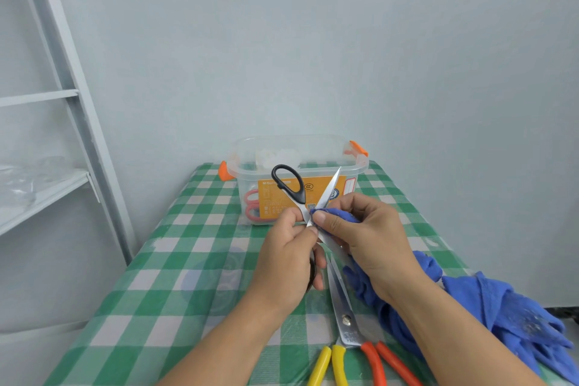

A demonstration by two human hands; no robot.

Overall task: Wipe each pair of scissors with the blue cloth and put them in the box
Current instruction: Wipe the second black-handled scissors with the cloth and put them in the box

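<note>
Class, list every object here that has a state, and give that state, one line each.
Black-handled scissors: blades open, held up by the left hand.
Blue cloth: crumpled, one end pinched against a blade by the right hand.
Box: no lid on, red-handled scissors inside.
Orange-handled scissors: closed, flat on the table.
Yellow-handled pair: on the table, blades hidden.
</note>
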